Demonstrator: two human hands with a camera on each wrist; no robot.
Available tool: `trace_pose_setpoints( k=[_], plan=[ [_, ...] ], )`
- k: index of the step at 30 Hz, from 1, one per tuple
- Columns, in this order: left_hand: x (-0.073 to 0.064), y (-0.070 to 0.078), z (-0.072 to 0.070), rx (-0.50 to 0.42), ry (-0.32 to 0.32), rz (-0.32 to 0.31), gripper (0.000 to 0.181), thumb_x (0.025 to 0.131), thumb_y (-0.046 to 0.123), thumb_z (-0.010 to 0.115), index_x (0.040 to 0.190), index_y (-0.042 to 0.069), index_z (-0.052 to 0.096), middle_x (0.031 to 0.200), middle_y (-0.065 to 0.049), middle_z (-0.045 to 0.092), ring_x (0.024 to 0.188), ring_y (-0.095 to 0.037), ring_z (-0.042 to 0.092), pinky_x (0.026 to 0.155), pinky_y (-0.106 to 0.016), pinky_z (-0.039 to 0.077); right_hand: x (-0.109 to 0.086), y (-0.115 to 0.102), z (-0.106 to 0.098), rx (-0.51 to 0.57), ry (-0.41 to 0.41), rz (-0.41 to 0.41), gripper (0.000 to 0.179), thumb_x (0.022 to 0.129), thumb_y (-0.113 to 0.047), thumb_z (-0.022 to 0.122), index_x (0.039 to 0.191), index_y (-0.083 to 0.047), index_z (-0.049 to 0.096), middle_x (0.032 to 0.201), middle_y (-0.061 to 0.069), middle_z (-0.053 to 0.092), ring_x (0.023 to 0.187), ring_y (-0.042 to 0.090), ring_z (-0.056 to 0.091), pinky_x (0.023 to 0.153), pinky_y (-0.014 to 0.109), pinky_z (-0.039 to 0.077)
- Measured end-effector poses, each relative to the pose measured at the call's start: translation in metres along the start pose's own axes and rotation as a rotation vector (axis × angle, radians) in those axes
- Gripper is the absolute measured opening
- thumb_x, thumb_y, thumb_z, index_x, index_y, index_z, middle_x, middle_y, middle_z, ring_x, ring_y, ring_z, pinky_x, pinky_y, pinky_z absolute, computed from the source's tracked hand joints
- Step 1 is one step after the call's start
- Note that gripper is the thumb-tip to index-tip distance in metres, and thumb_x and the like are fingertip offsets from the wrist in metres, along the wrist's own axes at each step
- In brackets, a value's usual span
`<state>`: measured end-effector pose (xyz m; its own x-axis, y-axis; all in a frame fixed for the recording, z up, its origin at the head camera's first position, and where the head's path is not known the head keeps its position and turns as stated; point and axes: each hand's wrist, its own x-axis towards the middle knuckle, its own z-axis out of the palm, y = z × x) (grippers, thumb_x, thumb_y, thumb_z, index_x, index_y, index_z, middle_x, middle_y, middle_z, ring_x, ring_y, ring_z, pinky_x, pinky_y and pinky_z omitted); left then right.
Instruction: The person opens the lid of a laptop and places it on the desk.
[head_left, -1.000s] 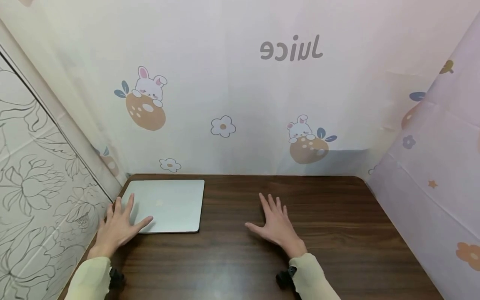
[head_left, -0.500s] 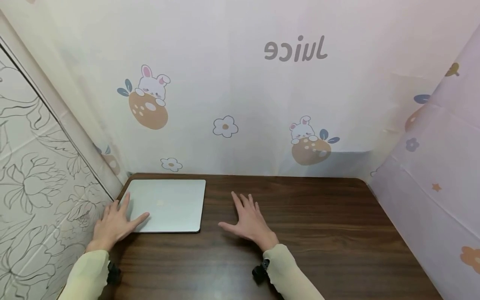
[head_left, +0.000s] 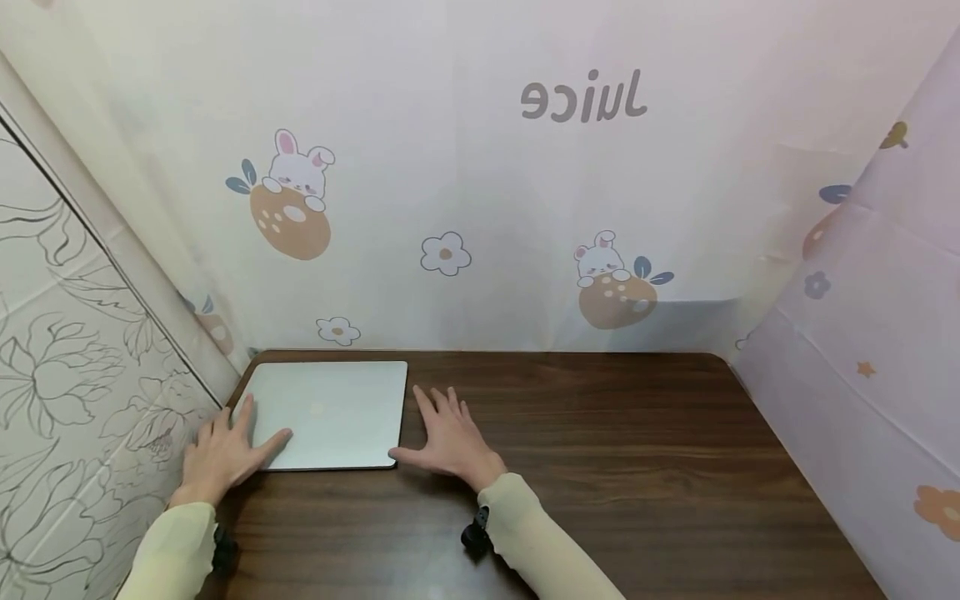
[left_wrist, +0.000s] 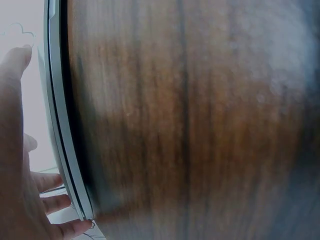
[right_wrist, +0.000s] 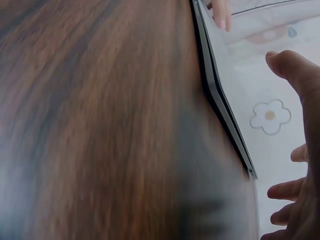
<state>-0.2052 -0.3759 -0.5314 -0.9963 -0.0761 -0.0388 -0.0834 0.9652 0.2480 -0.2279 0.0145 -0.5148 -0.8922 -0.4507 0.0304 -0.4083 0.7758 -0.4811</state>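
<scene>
A closed silver laptop [head_left: 330, 412] lies flat near the back left of the table. My left hand [head_left: 225, 454] is at its left side with fingers spread, the thumb over the front left part of the lid. Whether that thumb touches the lid is unclear. By the opposite side, my right hand [head_left: 450, 442] has its fingers spread next to the laptop's right edge, with the thumb at the front right corner. The left wrist view shows the laptop's thin edge [left_wrist: 57, 100] beside the left fingers. In the right wrist view a gap separates the right thumb [right_wrist: 285, 64] from the laptop.
The dark wood-grain table [head_left: 637, 467] extends to the right of the laptop. A printed cloth [head_left: 480, 167] hangs behind it, another cloth [head_left: 885, 350] on the right. A flower-patterned panel [head_left: 67, 417] stands close to my left hand.
My right hand has moved left across the table to the laptop's right edge. My left hand has shifted slightly left and lower at the laptop's left side. The laptop stays in place.
</scene>
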Motion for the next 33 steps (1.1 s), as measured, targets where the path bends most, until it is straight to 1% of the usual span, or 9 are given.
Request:
trace_pose_setpoints(
  k=[3,7,13,17,21,24,27,33],
  plan=[
    [0.000,-0.002,0.001,-0.005,-0.001,-0.008,0.113,0.091,0.083,0.043,0.165,0.004,0.010,0.153,-0.046,0.023,0.128,-0.072,0.029,0.089,-0.085,0.032,0.005,-0.008,0.006,0.007,-0.016,-0.011,0.110,0.083,-0.080,0.060,0.167,-0.021,0.020,0.167,0.019,0.030,0.157,0.048,0.015,0.124,0.064,0.021],
    [0.000,-0.002,0.001,0.000,0.003,-0.020,0.115,0.091,0.083,0.043,0.162,-0.002,0.016,0.151,-0.047,0.024,0.129,-0.072,0.028,0.090,-0.084,0.033,0.010,-0.016,0.013,-0.013,-0.028,-0.009,0.112,0.083,-0.081,0.060,0.166,-0.018,0.020,0.167,0.021,0.029,0.156,0.048,0.017,0.124,0.063,0.022],
    [0.002,-0.002,0.001,0.015,0.005,-0.055,0.122,0.089,0.085,0.045,0.157,-0.014,0.021,0.149,-0.049,0.025,0.129,-0.071,0.029,0.094,-0.083,0.034,0.013,-0.021,0.021,-0.039,-0.034,0.026,0.114,0.082,-0.082,0.058,0.165,-0.013,0.023,0.167,0.020,0.028,0.157,0.048,0.015,0.124,0.064,0.020],
    [0.002,-0.002,0.000,0.023,0.010,-0.060,0.127,0.087,0.086,0.046,0.150,-0.022,0.024,0.146,-0.049,0.029,0.126,-0.071,0.032,0.096,-0.081,0.033,0.014,-0.021,0.025,-0.070,-0.043,0.055,0.116,0.082,-0.084,0.057,0.164,-0.009,0.026,0.167,0.021,0.028,0.157,0.048,0.014,0.124,0.065,0.019],
    [0.003,-0.003,0.000,0.031,-0.002,-0.072,0.130,0.086,0.087,0.046,0.143,-0.029,0.027,0.142,-0.050,0.032,0.124,-0.070,0.035,0.097,-0.080,0.034,0.015,-0.022,0.029,-0.102,-0.061,0.076,0.117,0.082,-0.087,0.054,0.163,-0.007,0.028,0.167,0.022,0.028,0.157,0.047,0.012,0.124,0.064,0.018],
    [0.002,-0.004,-0.001,0.021,-0.022,-0.088,0.132,0.086,0.088,0.045,0.141,-0.031,0.027,0.142,-0.051,0.032,0.123,-0.071,0.035,0.097,-0.079,0.034,0.016,-0.023,0.032,-0.112,-0.068,0.080,0.116,0.082,-0.087,0.053,0.162,-0.006,0.031,0.168,0.023,0.026,0.157,0.047,0.011,0.124,0.065,0.017],
    [0.002,-0.004,0.000,-0.014,-0.050,-0.107,0.134,0.085,0.089,0.045,0.140,-0.032,0.026,0.141,-0.051,0.031,0.123,-0.071,0.035,0.096,-0.080,0.034,0.016,-0.024,0.033,-0.116,-0.072,0.079,0.115,0.082,-0.087,0.053,0.161,-0.006,0.034,0.168,0.023,0.025,0.157,0.048,0.010,0.124,0.066,0.016],
    [0.004,-0.001,-0.002,-0.078,-0.087,-0.140,0.136,0.084,0.089,0.048,0.144,-0.030,0.020,0.145,-0.049,0.025,0.129,-0.070,0.027,0.100,-0.081,0.029,0.015,-0.024,0.033,-0.128,-0.079,0.080,0.110,0.083,-0.086,0.054,0.160,-0.008,0.038,0.168,0.023,0.023,0.157,0.049,0.009,0.124,0.067,0.015]
  ],
)
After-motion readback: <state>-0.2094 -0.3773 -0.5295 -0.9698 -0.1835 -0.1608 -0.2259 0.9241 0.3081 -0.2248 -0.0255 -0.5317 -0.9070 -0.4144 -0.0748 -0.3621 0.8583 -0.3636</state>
